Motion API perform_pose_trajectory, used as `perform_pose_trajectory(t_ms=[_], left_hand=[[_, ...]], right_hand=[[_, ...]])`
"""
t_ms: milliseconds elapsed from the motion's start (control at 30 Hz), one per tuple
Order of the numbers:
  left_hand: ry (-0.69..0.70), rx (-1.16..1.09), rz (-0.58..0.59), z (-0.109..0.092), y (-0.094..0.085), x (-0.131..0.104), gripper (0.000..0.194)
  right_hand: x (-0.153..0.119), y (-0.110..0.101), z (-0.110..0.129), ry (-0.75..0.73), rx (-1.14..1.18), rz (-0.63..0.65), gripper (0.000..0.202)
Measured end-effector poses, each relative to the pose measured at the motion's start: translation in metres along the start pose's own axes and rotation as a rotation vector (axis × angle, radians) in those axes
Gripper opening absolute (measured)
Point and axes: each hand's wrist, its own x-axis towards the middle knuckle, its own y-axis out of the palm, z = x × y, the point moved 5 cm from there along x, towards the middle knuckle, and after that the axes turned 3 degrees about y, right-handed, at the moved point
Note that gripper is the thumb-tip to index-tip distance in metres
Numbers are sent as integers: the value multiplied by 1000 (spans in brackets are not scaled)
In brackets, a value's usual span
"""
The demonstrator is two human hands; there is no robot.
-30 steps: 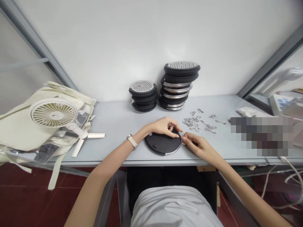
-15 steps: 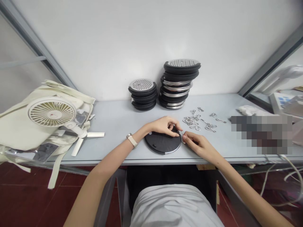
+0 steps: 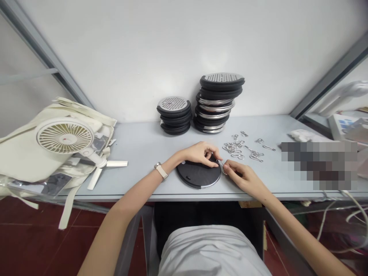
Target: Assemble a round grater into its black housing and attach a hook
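Observation:
A round black disc (image 3: 198,175) with a silver strip on part of its rim lies flat near the front edge of the table. My left hand (image 3: 201,154) rests over its upper part, thumb and forefinger closed on the disc's right edge. Just right of the disc, my right hand (image 3: 240,174) pinches a small silver metal clip (image 3: 223,168), whose other end meets the disc's edge by my left fingertips. Several similar metal clips (image 3: 232,147) lie loose on the table beyond my right hand.
Two stacks of round discs, a shorter one (image 3: 174,115) and a taller one (image 3: 215,109), stand by the back wall. At the left are a white fan (image 3: 65,138) and a cream bag (image 3: 25,153). A white cloth (image 3: 304,135) and a blurred patch are at the right.
The whole view has shifted very slightly. Both hands keep nearly the same pose at the disc's right edge.

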Motion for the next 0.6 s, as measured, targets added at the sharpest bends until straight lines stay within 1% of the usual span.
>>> perform_pose_trajectory(t_ms=[200, 500, 600], left_hand=[[-23, -1, -12, 0, 0, 0, 29], [-4, 2, -7, -4, 0, -1, 28], [11, 6, -5, -4, 1, -1, 28]], right_hand=[[0, 0, 1, -18, -23, -11, 37], [-1, -3, -4, -4, -13, -56, 37], [0, -2, -2, -18, -18, -30, 36]])
